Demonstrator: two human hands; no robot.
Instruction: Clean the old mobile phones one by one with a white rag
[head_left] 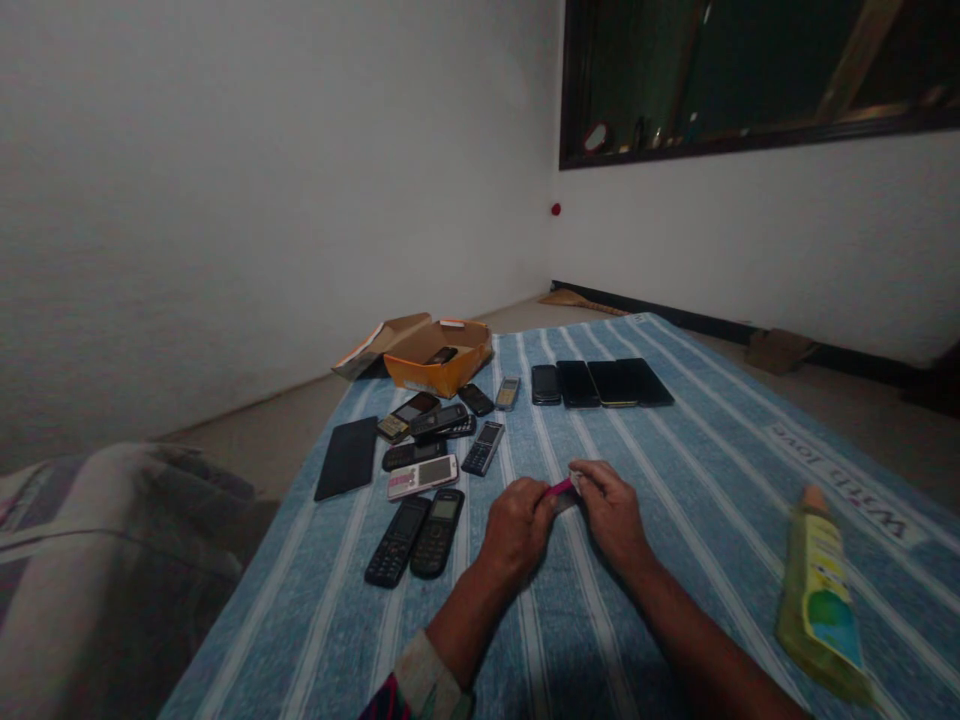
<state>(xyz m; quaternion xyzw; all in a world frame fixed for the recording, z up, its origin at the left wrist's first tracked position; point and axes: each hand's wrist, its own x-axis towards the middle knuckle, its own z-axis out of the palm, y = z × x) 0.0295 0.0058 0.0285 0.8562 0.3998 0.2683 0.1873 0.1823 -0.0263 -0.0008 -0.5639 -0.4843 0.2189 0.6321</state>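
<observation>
My left hand [516,528] and my right hand [611,505] meet over the blue striped cloth [712,450], both closed on a small pink-edged phone [562,492] held between them. Most of that phone is hidden by my fingers. To the left of my hands lie several old keypad phones [420,500] in a loose group. A flat black phone [346,457] lies at the group's left edge.
An open orange cardboard box [439,358] with a phone inside stands at the cloth's far left. Several dark smartphones [600,383] lie in a row at the far middle. A yellow-green bottle [817,590] lies at the right. A folded blanket [112,560] sits at the left.
</observation>
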